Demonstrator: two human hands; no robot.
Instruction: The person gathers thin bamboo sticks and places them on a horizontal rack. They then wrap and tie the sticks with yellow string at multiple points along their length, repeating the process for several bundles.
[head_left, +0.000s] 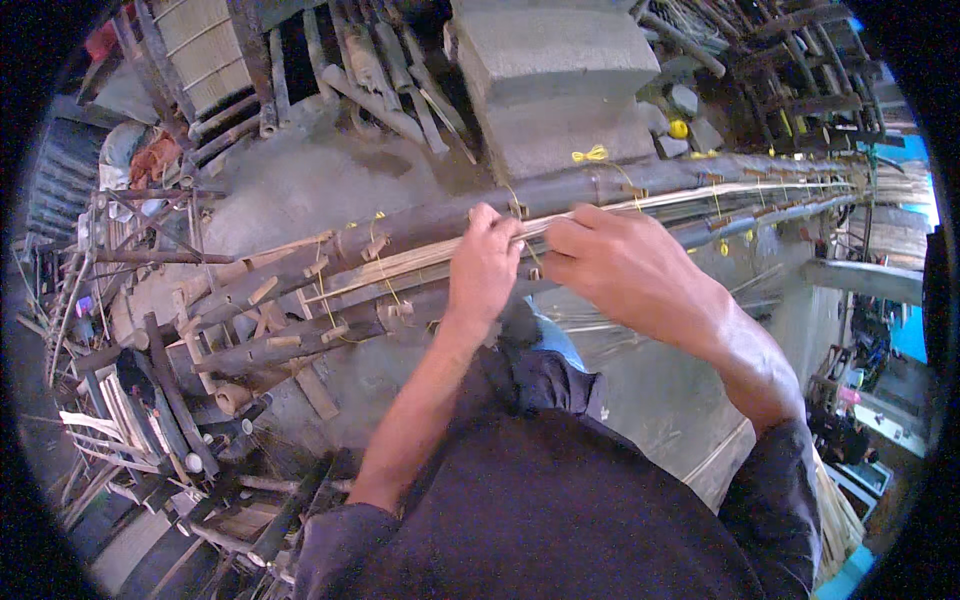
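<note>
A long frame of two dark poles runs from the lower left to the far right in front of me. Thin pale bamboo strips lie lengthwise between the poles, crossed by yellow strings tied at wooden pegs. My left hand is closed on the strips at the middle of the frame, its fingertips pressed together. Just right of it, my right hand is closed, thumb and fingers pinched over the strips. What the right fingers hold is hidden. A bit of yellow string shows between the hands.
Beyond the frame stands a concrete block, with a yellow string bundle near its base. Poles lean at the back. Stacked wood and bamboo pieces crowd the lower left. More strips lie on the near side.
</note>
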